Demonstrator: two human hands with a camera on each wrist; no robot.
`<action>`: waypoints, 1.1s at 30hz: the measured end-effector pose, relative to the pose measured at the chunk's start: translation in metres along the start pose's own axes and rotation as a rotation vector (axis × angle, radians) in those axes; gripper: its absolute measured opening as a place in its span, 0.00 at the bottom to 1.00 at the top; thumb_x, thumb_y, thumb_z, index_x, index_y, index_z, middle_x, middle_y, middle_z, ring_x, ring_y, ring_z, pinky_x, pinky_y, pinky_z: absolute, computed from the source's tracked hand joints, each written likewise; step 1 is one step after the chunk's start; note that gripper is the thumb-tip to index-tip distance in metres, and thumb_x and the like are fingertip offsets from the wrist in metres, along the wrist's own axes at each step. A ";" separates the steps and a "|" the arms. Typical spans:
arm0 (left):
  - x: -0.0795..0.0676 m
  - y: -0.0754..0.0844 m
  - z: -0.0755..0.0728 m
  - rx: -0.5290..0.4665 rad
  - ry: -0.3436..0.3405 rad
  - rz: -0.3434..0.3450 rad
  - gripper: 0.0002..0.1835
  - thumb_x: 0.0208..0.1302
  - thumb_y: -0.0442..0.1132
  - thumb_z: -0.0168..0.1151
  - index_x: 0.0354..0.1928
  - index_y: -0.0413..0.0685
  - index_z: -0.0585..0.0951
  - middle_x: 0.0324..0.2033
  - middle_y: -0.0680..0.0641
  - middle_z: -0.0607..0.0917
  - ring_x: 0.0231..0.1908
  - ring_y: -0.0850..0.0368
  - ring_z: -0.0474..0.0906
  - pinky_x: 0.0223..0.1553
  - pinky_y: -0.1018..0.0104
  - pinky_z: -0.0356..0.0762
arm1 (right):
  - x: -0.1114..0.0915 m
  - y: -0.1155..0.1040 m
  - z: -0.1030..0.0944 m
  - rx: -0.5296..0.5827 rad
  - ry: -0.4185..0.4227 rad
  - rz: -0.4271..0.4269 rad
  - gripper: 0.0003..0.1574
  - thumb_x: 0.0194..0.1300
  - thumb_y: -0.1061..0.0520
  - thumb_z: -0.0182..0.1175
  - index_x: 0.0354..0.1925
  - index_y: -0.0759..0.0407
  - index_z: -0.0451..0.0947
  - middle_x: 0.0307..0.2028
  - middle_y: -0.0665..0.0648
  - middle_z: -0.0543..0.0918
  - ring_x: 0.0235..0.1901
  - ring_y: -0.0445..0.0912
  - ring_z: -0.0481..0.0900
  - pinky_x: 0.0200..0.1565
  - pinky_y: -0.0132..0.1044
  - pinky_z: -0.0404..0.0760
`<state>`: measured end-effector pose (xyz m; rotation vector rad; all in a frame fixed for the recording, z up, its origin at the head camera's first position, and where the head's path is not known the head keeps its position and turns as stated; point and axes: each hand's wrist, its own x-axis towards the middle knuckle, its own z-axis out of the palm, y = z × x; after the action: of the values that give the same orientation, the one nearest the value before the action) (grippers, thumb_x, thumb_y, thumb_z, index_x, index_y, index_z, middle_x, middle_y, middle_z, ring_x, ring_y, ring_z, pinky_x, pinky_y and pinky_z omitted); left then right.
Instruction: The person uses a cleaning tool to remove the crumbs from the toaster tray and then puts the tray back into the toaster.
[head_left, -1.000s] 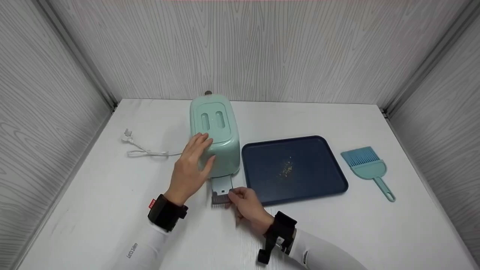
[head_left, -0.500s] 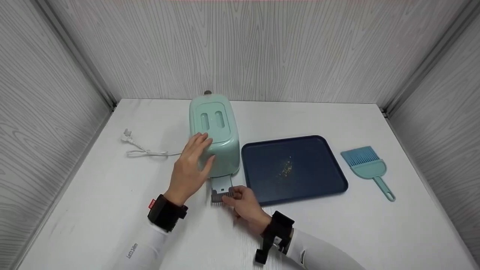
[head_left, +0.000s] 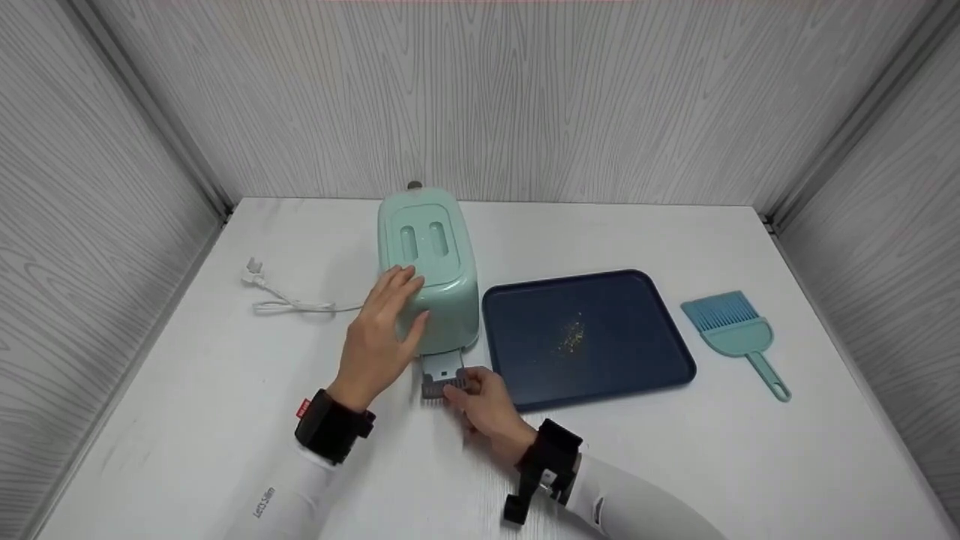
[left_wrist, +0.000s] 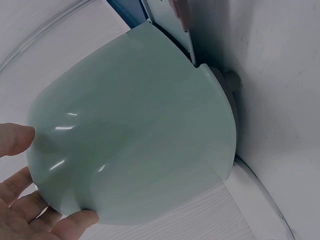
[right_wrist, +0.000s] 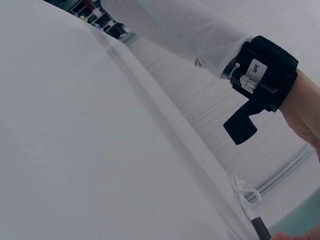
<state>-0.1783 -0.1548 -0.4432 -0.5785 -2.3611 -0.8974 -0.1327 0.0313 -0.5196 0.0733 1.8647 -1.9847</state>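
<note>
A mint-green toaster (head_left: 444,311) with two lidded slots stands left of centre, one narrow end towards me. My left hand (head_left: 379,341) rests on its near left top corner, fingers laid along the top and thumb at the end face. In the left wrist view the fingertips touch the toaster's shell (left_wrist: 135,130). From the bottom of that end sticks out a crumb tray (head_left: 441,366) with a grey comb-like edge. My right hand (head_left: 491,409) pinches the grey edge between thumb and fingers. Only part of that edge (right_wrist: 260,228) shows in the right wrist view.
Right of the toaster lies a navy tray (head_left: 517,375) with a small scatter of crumbs (head_left: 574,337). A teal brush (head_left: 739,334) lies farther right. The toaster's white cord and plug (head_left: 289,304) lie to the left. Grey wood-patterned walls (head_left: 495,105) surround the table.
The crumb tray has slid a little farther into the toaster, with my right hand moving forward along with it. My right thumb has shifted onto the grey edge. My left hand stays put.
</note>
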 end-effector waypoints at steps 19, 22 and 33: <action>0.000 -0.001 0.000 -0.019 0.010 0.008 0.25 0.67 0.32 0.70 0.65 0.38 0.79 0.68 0.40 0.77 0.73 0.44 0.67 0.65 0.49 0.76 | 0.008 -0.002 0.005 0.009 0.057 -0.006 0.30 0.77 0.58 0.59 0.69 0.69 0.64 0.41 0.61 0.84 0.19 0.40 0.64 0.22 0.33 0.68; -0.001 -0.002 0.001 -0.017 0.014 0.016 0.25 0.67 0.33 0.70 0.65 0.38 0.79 0.68 0.40 0.77 0.73 0.44 0.67 0.65 0.49 0.76 | 0.009 -0.002 0.006 0.003 0.073 -0.023 0.28 0.77 0.58 0.58 0.68 0.70 0.65 0.41 0.60 0.84 0.18 0.40 0.64 0.21 0.32 0.68; -0.001 -0.002 0.001 -0.006 0.018 0.022 0.25 0.67 0.33 0.70 0.65 0.38 0.79 0.68 0.40 0.78 0.72 0.45 0.68 0.65 0.50 0.76 | 0.016 -0.003 0.009 -0.007 0.113 -0.035 0.27 0.79 0.60 0.55 0.69 0.70 0.63 0.39 0.59 0.83 0.18 0.40 0.65 0.21 0.33 0.69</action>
<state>-0.1793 -0.1556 -0.4454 -0.5952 -2.3326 -0.8971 -0.1457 0.0185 -0.5210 0.1557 1.9552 -2.0360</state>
